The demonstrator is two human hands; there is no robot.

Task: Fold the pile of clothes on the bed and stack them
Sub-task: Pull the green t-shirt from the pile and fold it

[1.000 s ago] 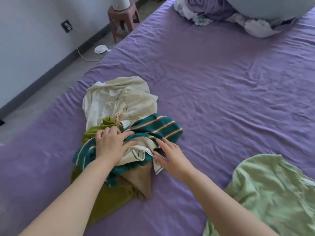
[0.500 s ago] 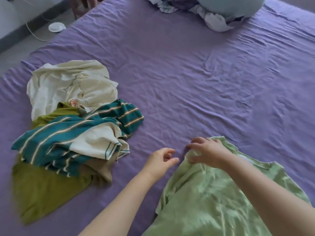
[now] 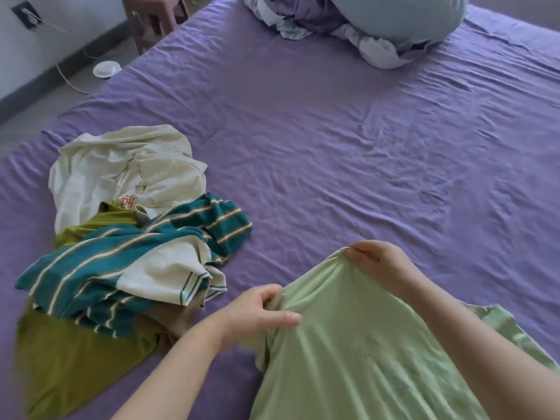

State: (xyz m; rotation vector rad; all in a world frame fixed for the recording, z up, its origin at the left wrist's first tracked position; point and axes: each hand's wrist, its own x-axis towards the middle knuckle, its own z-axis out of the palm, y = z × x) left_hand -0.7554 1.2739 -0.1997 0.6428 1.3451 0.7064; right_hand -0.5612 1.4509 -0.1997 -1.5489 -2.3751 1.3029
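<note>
I am standing at the near side of the bed [image 3: 348, 153]; the shirt [image 3: 357, 353] is lying in front of me at the right, my left hand [image 3: 257, 313] gripping its left edge and my right hand [image 3: 375, 265] pinching its far edge; the pile of clothes [image 3: 127, 237] is sitting to the left, just beside my left hand; the bedding [image 3: 357, 22] is lying at the far end; the stool [image 3: 154, 13] is standing on the floor beyond the bed's left edge.
</note>
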